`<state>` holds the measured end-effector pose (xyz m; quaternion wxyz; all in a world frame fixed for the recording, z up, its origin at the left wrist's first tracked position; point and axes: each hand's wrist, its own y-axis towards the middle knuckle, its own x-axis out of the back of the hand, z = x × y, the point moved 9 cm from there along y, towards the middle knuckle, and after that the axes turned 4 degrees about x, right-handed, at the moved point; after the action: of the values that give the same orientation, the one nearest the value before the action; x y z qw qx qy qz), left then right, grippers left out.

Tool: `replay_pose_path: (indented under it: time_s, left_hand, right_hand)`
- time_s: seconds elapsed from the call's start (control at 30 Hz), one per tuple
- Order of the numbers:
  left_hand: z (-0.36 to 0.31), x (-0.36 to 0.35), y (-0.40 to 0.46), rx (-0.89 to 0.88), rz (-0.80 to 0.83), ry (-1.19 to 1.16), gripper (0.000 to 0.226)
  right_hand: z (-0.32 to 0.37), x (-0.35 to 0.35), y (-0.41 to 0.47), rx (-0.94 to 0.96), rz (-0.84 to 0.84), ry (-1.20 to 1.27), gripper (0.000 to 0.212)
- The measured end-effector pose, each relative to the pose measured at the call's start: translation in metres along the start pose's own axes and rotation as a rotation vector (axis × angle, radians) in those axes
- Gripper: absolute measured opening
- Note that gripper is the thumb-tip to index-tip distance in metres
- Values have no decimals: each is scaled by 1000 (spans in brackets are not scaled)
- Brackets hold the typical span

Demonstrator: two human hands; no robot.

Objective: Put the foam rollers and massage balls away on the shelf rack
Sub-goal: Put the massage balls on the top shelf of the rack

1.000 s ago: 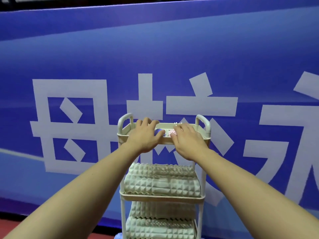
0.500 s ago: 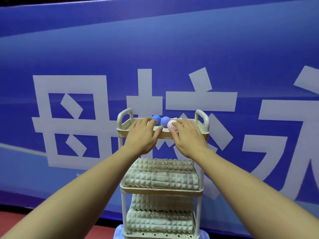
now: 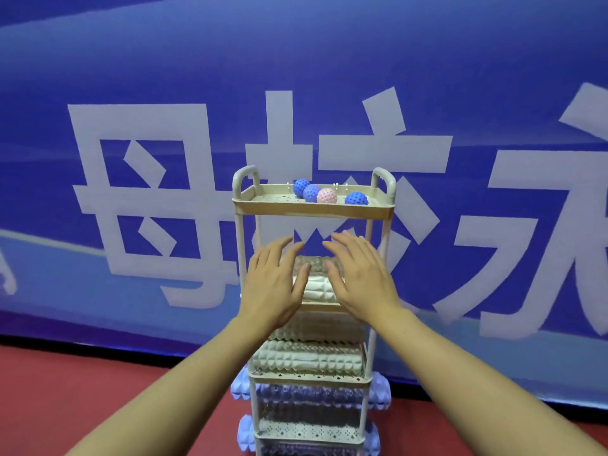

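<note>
A beige shelf rack (image 3: pixel 312 210) stands in front of me against a blue banner. On its top tray lie three blue spiky massage balls (image 3: pixel 356 198) and one pink spiky ball (image 3: pixel 327 195). White ridged foam rollers (image 3: pixel 307 358) fill the middle shelves. Pale blue foam rollers (image 3: pixel 309 394) lie on the lower shelves, their ends sticking out at both sides. My left hand (image 3: pixel 276 284) and my right hand (image 3: pixel 360 279) hover side by side below the top tray, fingers straight, holding nothing.
The blue banner (image 3: pixel 164 77) with large white characters runs right behind the rack. Red floor (image 3: pixel 82 390) spreads out on both sides of the rack's base.
Both hands have come off the top tray and dropped back toward me. All the balls on the tray are now uncovered. The view has tilted downward.
</note>
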<state>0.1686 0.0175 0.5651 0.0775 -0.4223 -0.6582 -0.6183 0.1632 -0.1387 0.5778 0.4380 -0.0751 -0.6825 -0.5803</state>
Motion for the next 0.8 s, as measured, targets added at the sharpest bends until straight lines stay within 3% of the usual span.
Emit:
replay_pose_path:
  time_s: [0.23,0.57,0.8]
  left_hand:
    - [11,-59,-131,70,247,12,49]
    - [13,-152,-345,222,699,-18,63]
    - [43,-233,-451,352,995,3,55]
  right_hand:
    - [2,-78,-132,-152,318,-5,58]
    - [29,-187,-367,-336,762,76,58]
    - [14,-256,-494,-578,1048,143,58]
